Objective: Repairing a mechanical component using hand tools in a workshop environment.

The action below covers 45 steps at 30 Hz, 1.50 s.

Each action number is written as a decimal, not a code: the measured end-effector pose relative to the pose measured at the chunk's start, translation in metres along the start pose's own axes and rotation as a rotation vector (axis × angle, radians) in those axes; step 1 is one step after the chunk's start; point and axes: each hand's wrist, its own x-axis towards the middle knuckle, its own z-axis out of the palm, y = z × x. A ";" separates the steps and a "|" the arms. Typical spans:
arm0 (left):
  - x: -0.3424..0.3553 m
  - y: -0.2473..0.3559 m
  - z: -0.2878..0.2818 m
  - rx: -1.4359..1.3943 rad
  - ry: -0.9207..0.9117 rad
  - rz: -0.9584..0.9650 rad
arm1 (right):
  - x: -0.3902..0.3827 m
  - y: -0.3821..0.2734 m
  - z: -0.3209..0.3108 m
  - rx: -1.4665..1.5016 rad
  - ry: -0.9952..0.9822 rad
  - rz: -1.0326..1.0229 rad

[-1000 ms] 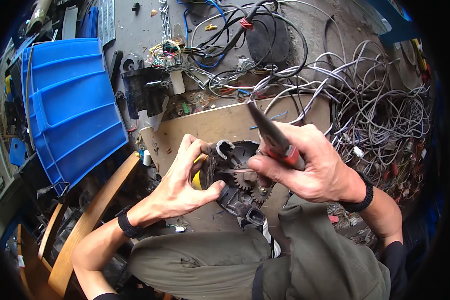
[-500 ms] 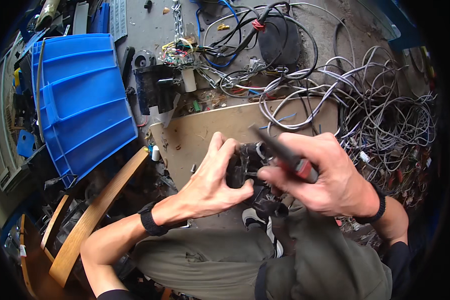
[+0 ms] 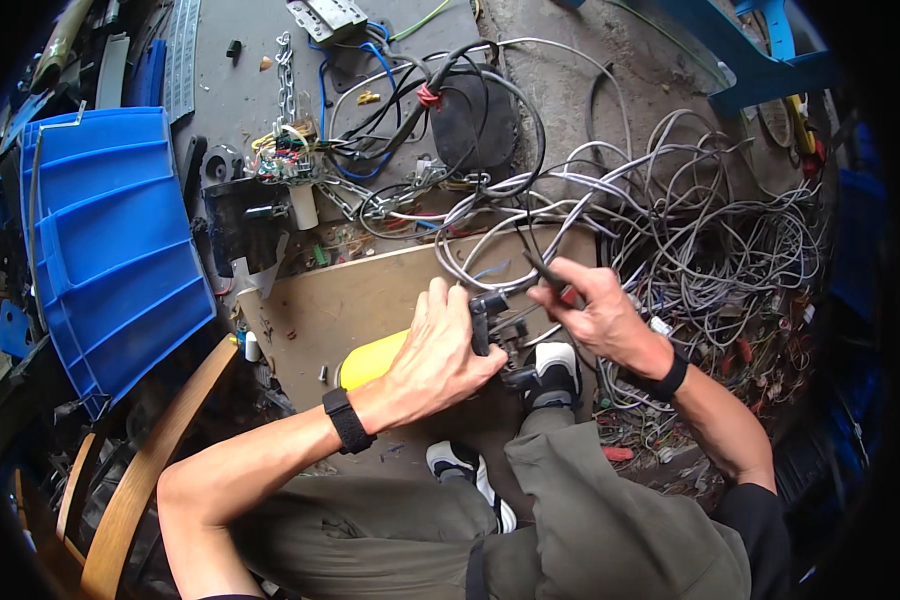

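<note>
My left hand is closed on a black mechanical part, its fingers over the near side. A smooth yellow piece shows under this hand; whether it is joined to the black part is hidden. Dark metal bits of the part stick out to the right, above my shoe. In my right hand is a dark-bladed, knife-like tool with some red on its handle. Its tip points up and left, close to the black part's right side but apart from it.
A tan board lies under my hands. To the right spreads a tangle of grey cables. At left stand a ribbed blue plastic panel and a curved wooden slat. A chain and a black cable bundle lie beyond.
The view has shifted, so the floor things sit further left. The yellow piece has come into sight under my left hand. My right hand and its tool have drawn away from the black part.
</note>
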 end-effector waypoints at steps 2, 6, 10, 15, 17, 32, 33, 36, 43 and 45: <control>-0.007 -0.006 0.000 0.034 -0.042 -0.064 | -0.002 -0.003 0.006 0.025 -0.063 -0.022; -0.016 -0.005 -0.006 0.049 -0.024 -0.101 | 0.006 0.000 0.014 0.035 -0.074 -0.055; -0.010 0.006 -0.011 0.058 -0.036 -0.286 | 0.006 0.012 0.011 -0.042 -0.109 -0.103; -0.003 -0.008 0.012 0.257 0.261 0.265 | 0.009 0.009 0.011 -0.042 -0.107 -0.112; 0.000 -0.003 0.027 0.252 0.225 0.261 | 0.008 0.010 0.011 -0.055 -0.117 -0.103; 0.006 -0.016 0.033 -0.006 0.232 0.257 | 0.005 -0.044 -0.095 0.601 -0.745 1.111; 0.005 -0.020 0.034 -0.003 0.255 0.257 | 0.023 -0.068 -0.092 0.041 -0.891 0.858; 0.002 -0.021 0.031 -0.024 0.252 0.276 | 0.043 -0.079 -0.104 -0.962 -0.949 -0.021; -0.001 -0.026 0.036 -0.057 0.266 0.262 | 0.102 -0.140 -0.087 -1.500 -1.117 -0.311; -0.001 -0.026 0.036 -0.057 0.284 0.273 | 0.121 -0.142 -0.078 -1.492 -1.144 -0.388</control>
